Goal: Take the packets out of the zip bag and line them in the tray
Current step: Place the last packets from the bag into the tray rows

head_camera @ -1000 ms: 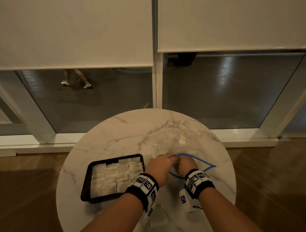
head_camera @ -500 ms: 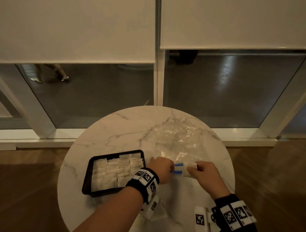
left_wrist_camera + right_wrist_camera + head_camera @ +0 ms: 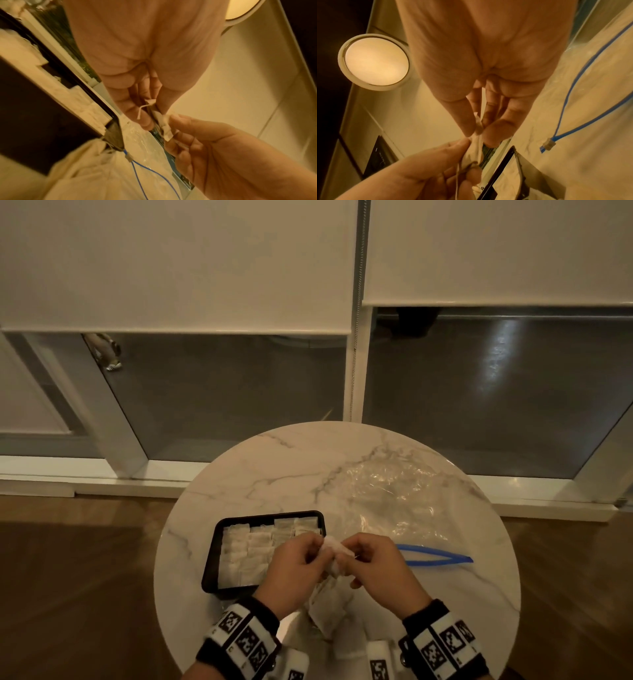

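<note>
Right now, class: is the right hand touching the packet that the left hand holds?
Touching. The left wrist view shows the right hand pinching the packet against the left hand.

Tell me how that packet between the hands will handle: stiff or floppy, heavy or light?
Likely floppy: the packet creases and folds between the left hand and right hand. Probably light, since fingertip pinches alone carry it. A thin string dangles from it in the left wrist view and may snag.

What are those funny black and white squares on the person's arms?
Both bare forearms wear black wristbands. The left wristband and right wristband carry white panels printed with square black-and-white pixel markers. Small white blocks with similar markers hang beneath each. No sleeves or gloves show; the hands are bare.
</note>
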{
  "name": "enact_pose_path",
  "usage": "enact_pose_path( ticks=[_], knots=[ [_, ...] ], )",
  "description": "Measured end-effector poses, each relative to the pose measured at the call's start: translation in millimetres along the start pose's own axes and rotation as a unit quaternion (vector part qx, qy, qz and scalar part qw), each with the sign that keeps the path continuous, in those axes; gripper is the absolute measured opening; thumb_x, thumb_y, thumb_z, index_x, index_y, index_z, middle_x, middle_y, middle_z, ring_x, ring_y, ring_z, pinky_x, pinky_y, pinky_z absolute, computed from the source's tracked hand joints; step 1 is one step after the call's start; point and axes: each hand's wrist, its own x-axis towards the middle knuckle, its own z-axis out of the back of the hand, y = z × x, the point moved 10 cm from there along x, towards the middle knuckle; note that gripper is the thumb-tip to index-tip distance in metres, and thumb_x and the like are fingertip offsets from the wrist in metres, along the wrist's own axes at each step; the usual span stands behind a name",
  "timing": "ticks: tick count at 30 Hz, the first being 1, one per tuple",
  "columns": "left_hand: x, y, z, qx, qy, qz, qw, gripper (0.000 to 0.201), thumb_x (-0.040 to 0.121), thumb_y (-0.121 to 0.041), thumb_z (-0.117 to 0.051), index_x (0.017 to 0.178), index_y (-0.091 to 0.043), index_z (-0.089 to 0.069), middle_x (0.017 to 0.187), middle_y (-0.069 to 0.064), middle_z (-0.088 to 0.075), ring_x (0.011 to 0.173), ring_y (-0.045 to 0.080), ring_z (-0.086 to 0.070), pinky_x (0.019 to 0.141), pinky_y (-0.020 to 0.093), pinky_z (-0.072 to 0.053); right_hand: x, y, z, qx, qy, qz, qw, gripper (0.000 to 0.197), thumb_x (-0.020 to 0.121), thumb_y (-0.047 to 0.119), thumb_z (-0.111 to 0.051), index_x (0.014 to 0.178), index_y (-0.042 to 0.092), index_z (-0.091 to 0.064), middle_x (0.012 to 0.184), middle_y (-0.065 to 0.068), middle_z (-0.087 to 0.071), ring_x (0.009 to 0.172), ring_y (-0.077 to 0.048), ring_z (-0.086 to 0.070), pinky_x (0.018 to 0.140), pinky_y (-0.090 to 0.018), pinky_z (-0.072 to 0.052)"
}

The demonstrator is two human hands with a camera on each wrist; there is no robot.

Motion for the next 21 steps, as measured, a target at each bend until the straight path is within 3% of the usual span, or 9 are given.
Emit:
enact_pose_path(
  ticks=[4,7,9,12,15,21],
  knots=[
    [-8,15,23,-0.023,-0.023,0.031,0.999,0.005,0.094,-0.019,-0.071,0.098,-0.018,-0.072,0.082,-0.001,-0.077,0.076,0.014,-0.074,0.075,0.041,-0.063,15,6,-16,-0.076,0.01,0.024,0.997,0.008,0.088,0.02,-0.072,0.088,0.026,-0.077,0.081,0.007,-0.075,0.074,-0.007,-0.07,0.066,-0.025,-0.058],
    [-10,25,40,0.002,-0.053,0.044,0.998,0.008,0.093,-0.029,-0.071,0.099,-0.024,-0.071,0.087,-0.005,-0.077,0.081,0.008,-0.072,0.079,0.033,-0.062,29,6,-20,-0.132,0.003,0.031,0.991,0.006,0.088,0.023,-0.072,0.086,0.028,-0.076,0.079,0.008,-0.073,0.076,-0.006,-0.069,0.072,-0.027,-0.058],
    [-10,35,54,0.095,-0.064,0.062,0.992,0.011,0.095,-0.035,-0.067,0.101,-0.026,-0.07,0.093,-0.008,-0.073,0.085,0.005,-0.068,0.08,0.028,-0.059,39,5,-19,-0.187,-0.008,0.031,0.982,0.005,0.089,0.025,-0.07,0.088,0.026,-0.075,0.081,0.01,-0.071,0.078,-0.003,-0.065,0.071,-0.021,-0.054],
    [-13,50,49,0.269,0.024,0.084,0.959,0.021,0.099,-0.041,-0.057,0.102,-0.025,-0.07,0.097,-0.007,-0.071,0.088,0.008,-0.065,0.081,0.028,-0.055,53,2,-22,-0.276,-0.001,0.023,0.961,0.008,0.092,0.025,-0.067,0.097,0.024,-0.073,0.088,0.012,-0.066,0.081,-0.002,-0.06,0.069,-0.012,-0.044],
    [-18,61,41,0.355,0.075,0.09,0.927,0.037,0.102,-0.047,-0.044,0.092,-0.022,-0.069,0.09,-0.002,-0.069,0.085,0.016,-0.065,0.078,0.035,-0.055,64,-2,-32,-0.334,0.03,0.003,0.942,0.011,0.092,0.024,-0.065,0.1,0.025,-0.072,0.094,0.007,-0.068,0.088,-0.009,-0.063,0.079,-0.023,-0.052],
    [-24,61,34,0.422,0.054,0.054,0.903,0.052,0.104,-0.051,-0.032,0.087,-0.019,-0.069,0.086,0.0,-0.07,0.084,0.02,-0.064,0.08,0.034,-0.049,71,6,-60,-0.454,0.106,0.022,0.884,0.012,0.09,0.025,-0.062,0.096,0.029,-0.072,0.098,0.006,-0.07,0.09,-0.015,-0.066,0.082,-0.032,-0.056]
  ],
)
